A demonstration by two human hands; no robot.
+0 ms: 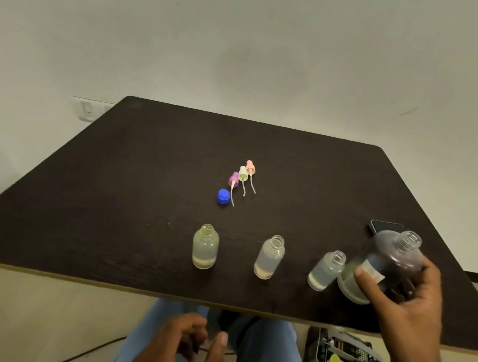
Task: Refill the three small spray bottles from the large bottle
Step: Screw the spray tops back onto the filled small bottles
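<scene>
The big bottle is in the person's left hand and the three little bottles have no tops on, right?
Not quite. The head view shows the right hand holding the big bottle, not the left hand, which is down over the lap holding no bottle. The three little bottles do have no tops on.

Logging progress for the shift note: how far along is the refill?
Done: all three small clear bottles, left, middle and right, stand uncapped holding liquid; the pink, white and peach spray heads and blue cap lie on the dark table. In hand: the right hand grips the large clear bottle, nearly empty. Left: refitting heads; left hand idle.
</scene>
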